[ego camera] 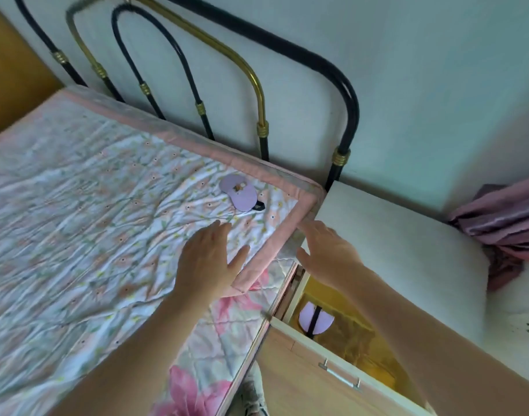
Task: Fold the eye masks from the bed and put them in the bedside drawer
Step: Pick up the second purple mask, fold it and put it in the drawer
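A lilac eye mask [239, 196] with a black strap lies unfolded on the floral quilt [77, 205], near the bed's head corner. A second lilac mask [316, 319], folded with its black strap across it, rests inside the open bedside drawer [341, 376]. My left hand [207, 261] hovers flat over the quilt just below the unfolded mask, fingers spread, holding nothing. My right hand [328, 253] is over the gap between the bed's corner and the drawer, fingers apart and empty.
The black and brass metal headboard [257, 94] stands against the wall behind the bed. The white bedside cabinet top [392, 244] runs to the right, with pink and purple cloth [503, 217] piled at its far end. The drawer front has a metal handle [341, 375].
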